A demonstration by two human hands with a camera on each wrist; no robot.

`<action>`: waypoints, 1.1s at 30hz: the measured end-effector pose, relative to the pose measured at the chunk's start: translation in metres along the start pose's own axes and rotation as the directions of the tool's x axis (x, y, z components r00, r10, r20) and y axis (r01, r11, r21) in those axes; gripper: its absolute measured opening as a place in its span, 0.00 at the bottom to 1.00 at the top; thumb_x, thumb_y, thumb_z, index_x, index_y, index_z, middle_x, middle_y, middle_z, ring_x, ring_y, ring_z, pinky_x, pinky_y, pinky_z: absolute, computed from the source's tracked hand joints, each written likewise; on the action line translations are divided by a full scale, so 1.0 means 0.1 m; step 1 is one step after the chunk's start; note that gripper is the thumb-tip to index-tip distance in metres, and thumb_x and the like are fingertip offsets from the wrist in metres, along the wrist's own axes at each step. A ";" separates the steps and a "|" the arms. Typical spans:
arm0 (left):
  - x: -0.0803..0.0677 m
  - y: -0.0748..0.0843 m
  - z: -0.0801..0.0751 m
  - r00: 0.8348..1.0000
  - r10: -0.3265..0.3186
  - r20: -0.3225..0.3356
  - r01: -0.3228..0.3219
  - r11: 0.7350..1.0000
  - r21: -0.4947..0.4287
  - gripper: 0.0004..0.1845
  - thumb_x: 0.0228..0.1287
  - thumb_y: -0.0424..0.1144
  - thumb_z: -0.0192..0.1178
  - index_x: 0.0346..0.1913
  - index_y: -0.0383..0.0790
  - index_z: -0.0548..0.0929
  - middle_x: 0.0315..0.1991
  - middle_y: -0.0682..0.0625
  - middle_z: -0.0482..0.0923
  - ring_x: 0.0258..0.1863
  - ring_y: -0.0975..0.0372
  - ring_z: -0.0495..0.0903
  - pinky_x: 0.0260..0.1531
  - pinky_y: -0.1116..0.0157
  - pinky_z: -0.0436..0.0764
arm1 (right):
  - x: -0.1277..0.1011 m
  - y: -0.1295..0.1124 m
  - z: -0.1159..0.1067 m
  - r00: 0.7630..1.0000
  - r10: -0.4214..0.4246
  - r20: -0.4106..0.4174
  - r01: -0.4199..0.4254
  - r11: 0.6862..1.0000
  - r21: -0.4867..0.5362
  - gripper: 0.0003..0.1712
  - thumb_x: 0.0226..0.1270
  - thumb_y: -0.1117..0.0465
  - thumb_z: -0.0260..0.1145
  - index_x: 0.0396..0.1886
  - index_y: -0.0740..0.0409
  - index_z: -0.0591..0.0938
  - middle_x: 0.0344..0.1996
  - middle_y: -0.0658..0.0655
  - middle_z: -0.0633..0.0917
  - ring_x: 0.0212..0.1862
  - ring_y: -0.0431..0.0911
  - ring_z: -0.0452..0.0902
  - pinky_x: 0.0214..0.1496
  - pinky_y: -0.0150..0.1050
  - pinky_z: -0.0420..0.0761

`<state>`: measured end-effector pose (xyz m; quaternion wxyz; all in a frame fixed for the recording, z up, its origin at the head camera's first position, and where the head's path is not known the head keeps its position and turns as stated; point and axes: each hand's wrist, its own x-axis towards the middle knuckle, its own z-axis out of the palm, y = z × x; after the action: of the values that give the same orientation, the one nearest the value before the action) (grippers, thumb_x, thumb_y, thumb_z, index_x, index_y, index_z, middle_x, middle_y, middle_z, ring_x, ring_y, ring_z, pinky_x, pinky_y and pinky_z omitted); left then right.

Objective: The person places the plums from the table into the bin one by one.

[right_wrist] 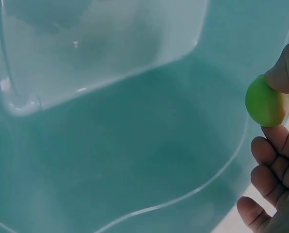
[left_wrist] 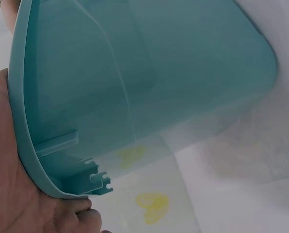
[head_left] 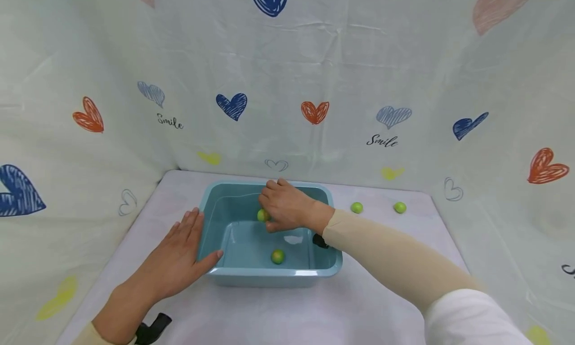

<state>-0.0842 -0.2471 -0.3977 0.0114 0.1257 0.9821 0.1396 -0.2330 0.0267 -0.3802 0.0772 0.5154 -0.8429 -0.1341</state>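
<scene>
A pale teal plastic basin (head_left: 269, 272) stands on the table. Over its inside, my right hand (head_left: 289, 206) pinches a small green lime (head_left: 262, 215); the right wrist view shows the thumb and index finger on this yellowish-green lime (right_wrist: 264, 103), with the other fingers loosely bent. A second lime (head_left: 277, 256) lies on the basin floor near the front wall. My left hand (head_left: 177, 250) rests against the left rim, fingers straight and thumb reaching over the front left corner. In the left wrist view, its palm (left_wrist: 13, 179) touches the basin rim (left_wrist: 19, 107).
Two more limes, one nearer (head_left: 357, 207) and one farther right (head_left: 400, 207), lie on the white-covered table (head_left: 382, 285) right of the basin. A white curtain (head_left: 341, 70) printed with hearts hangs behind and along both sides.
</scene>
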 end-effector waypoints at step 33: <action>0.01 -0.01 0.02 1.000 -0.003 -0.012 0.003 1.000 0.005 0.58 0.73 0.71 0.53 0.81 0.22 0.52 0.83 0.27 0.50 0.82 0.34 0.53 0.77 0.33 0.57 | -0.02 -0.12 0.22 0.998 -0.017 -0.066 0.015 1.000 -0.025 0.29 0.72 0.30 0.62 0.47 0.50 0.81 0.38 0.47 0.80 0.42 0.45 0.69 0.45 0.39 0.70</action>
<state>-0.0850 -0.2475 -0.3999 0.0056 0.1233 0.9828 0.1377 -0.2282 0.0267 -0.4046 0.1103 0.5254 -0.8339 -0.1279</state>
